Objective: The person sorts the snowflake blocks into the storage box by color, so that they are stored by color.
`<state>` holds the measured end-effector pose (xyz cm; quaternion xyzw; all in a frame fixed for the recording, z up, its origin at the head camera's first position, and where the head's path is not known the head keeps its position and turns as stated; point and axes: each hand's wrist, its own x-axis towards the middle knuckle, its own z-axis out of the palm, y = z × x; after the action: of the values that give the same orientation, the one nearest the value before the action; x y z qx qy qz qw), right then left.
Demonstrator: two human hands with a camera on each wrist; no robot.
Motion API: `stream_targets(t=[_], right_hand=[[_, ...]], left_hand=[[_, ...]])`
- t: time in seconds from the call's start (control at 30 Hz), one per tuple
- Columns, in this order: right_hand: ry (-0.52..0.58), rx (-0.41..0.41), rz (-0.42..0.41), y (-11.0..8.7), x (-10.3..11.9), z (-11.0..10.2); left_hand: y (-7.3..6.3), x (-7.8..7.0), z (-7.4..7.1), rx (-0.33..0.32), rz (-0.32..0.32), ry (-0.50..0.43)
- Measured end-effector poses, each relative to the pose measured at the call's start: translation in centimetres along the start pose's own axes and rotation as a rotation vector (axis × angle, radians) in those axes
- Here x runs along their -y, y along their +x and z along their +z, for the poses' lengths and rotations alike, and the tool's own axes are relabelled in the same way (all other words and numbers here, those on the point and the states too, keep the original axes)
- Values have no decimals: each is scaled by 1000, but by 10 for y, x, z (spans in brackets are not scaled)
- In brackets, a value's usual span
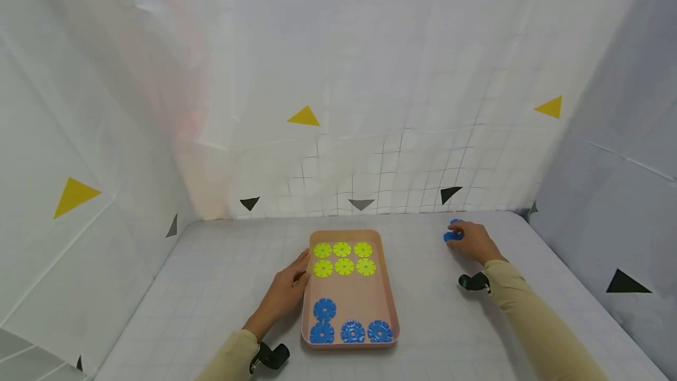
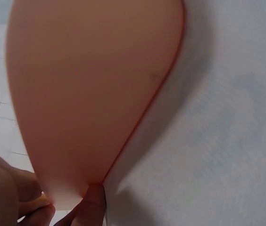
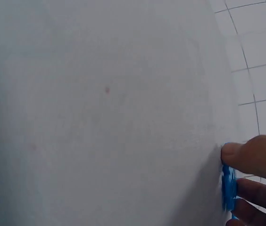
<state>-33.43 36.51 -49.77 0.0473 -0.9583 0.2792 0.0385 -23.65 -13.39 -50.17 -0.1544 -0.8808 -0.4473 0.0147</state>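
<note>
A pink tray [image 1: 345,287] lies lengthwise on the table. In its far part sit several yellow-green notched discs [image 1: 344,266] in two rows; several blue notched discs [image 1: 352,331] lie at its near end. My left hand [image 1: 285,287] rests against the tray's left side, fingers touching the wall [image 2: 90,94], which fills much of the left wrist view. Off to the right, my right hand [image 1: 473,241] pinches a blue notched disc [image 1: 452,236] between thumb and fingers. That disc [image 3: 228,186] appears edge-on in the right wrist view. Another bit of blue shows just behind it, partly hidden by the hand.
The white table [image 1: 423,322] is enclosed by white sheets at the back and both sides. The back sheet [image 1: 370,157] carries grid lines and coloured triangles. A dark wrist device [image 1: 274,356] sits at the left wrist, another [image 1: 473,281] at the right.
</note>
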Motion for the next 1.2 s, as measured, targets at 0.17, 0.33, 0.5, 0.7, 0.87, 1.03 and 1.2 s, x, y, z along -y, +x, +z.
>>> stream_targets(t=[0.17,0.33,0.5,0.7,0.87,1.03,1.2], right_hand=[[1,-13,-3,-1,-2,0],[-5,-48,-20,-2,-2,1],[4,-93,-32,-2,2,0],[37,-120,-63,-4,2,-1],[34,-135,-90,-4,2,0],[48,-148,-83,-6,8,-1],[53,-153,-81,-8,17,-3]], left_hand=[[0,1,-1,-1,10,3],[-1,1,-1,3,12,-2],[-1,2,-1,3,9,-5],[0,1,-1,7,10,-4],[0,1,-1,4,13,-4],[0,1,-1,-4,16,-5],[0,1,0,-6,12,-6]])
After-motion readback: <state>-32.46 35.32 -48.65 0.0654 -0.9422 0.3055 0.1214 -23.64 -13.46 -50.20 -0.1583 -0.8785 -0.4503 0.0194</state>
